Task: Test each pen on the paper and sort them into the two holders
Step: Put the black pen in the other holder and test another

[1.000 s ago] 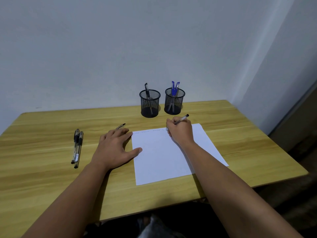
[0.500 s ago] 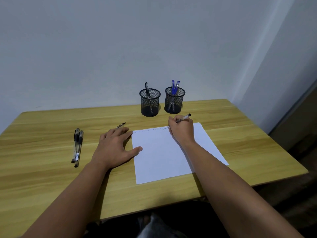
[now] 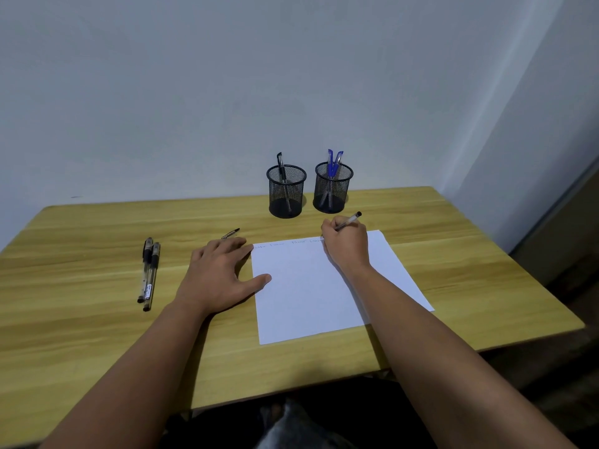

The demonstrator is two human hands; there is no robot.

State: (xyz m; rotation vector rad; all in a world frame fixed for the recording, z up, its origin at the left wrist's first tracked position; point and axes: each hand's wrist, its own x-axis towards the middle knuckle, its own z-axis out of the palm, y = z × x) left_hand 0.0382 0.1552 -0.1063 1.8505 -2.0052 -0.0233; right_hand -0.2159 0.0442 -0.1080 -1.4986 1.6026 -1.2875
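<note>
A white sheet of paper (image 3: 308,293) lies on the wooden table (image 3: 81,335), with faint scribbles along its top edge. My right hand (image 3: 345,246) grips a clear pen (image 3: 350,219), tip on the paper's top edge. My left hand (image 3: 220,277) rests flat at the paper's left edge, thumb on the sheet. Two black-capped pens (image 3: 148,273) lie side by side at the left. A pen cap (image 3: 230,233) lies just beyond my left fingers. The left mesh holder (image 3: 286,191) has one black pen; the right mesh holder (image 3: 333,187) has two blue pens.
A plain wall stands right behind the holders. The table's right edge drops off near a corner of the room, and its front edge runs under my forearms.
My right hand with the pen has shifted slightly to the right along the paper's top edge, and the scribble line has grown. My left hand has stayed put.
</note>
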